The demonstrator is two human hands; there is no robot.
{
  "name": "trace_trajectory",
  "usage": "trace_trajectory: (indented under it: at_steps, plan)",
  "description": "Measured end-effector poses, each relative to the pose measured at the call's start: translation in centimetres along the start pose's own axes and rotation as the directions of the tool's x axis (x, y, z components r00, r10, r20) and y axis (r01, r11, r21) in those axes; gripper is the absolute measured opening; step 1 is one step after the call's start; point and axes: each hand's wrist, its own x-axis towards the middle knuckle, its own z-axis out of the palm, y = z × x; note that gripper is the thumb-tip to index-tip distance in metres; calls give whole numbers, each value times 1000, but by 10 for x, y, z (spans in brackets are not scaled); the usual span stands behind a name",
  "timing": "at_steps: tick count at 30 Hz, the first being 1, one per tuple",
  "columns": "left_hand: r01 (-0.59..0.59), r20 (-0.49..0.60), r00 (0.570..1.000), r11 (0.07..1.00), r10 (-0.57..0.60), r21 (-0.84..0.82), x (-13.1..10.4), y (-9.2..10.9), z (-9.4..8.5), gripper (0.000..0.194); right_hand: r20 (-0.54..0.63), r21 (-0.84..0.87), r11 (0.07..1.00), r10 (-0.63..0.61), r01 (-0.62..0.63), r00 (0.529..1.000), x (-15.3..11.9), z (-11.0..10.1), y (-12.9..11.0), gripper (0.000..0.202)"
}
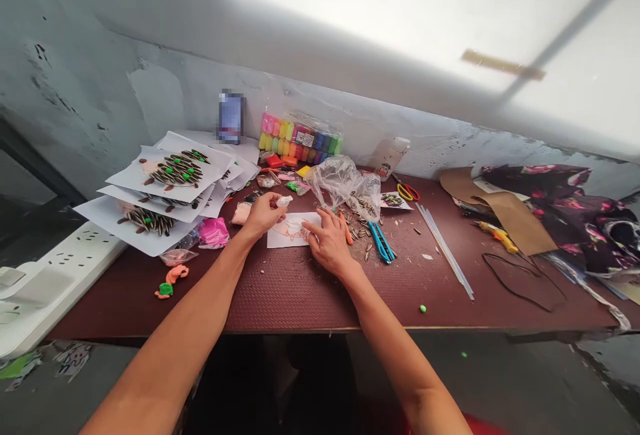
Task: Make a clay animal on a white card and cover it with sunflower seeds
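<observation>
drawing point(289, 229) part-hidden by right hand point(330, 241), pixelated upright object point(231, 117); power strip point(70, 283), flowered cloth point(565, 215) edge-cropped

Bare left grip point(264, 213), bare right grip point(330, 241), bare forearms point(200, 308); dark legwear point(235, 381), details lost in shadow.

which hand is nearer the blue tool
Right. The right hand is just left of the blue tool; the left hand is farther left, by the left edge of the drawing.
</observation>
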Motion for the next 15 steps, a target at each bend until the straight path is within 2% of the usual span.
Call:
trace_trajectory:
  at_steps: [9, 13, 15]
  plan:
    - [-6, 11, 1000, 999, 5, 52, 4, -7, -1, 26, 114, -105, 994, -17, 29, 993, 2, -9, -2, 36]
    - [5, 37, 999, 1000, -6, 26, 4, -5, -2, 28, 206, -11, 1000, -26, 28, 978, 11, -18, 12, 34]
    - [17, 51, 999, 1000, -17, 5, 3, -4, -3, 28, 162, 43, 999, -4, -3, 987, 17, -22, 20, 33]
